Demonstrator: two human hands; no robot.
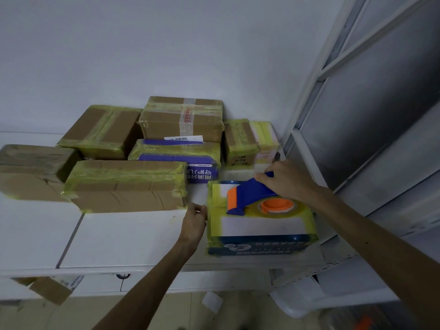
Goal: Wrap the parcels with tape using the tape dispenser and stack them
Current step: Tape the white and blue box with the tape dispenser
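A white and blue parcel [262, 228] banded with yellow tape lies on the white table [123, 236] at the right. On its top sits a blue and orange tape dispenser [252, 198]. My right hand [285, 179] grips the dispenser's blue handle from the far side. My left hand [194, 219] touches the parcel's left edge, fingers bent against the tape there. Several taped cardboard parcels [126, 184] stand behind and to the left, one stacked on a purple box [176, 156].
A grey wall rises behind the parcels. A metal window frame [338, 96] runs up the right side. Below the table edge, a loose cardboard piece [50, 290] and a scrap of paper [212, 301] lie on the floor.
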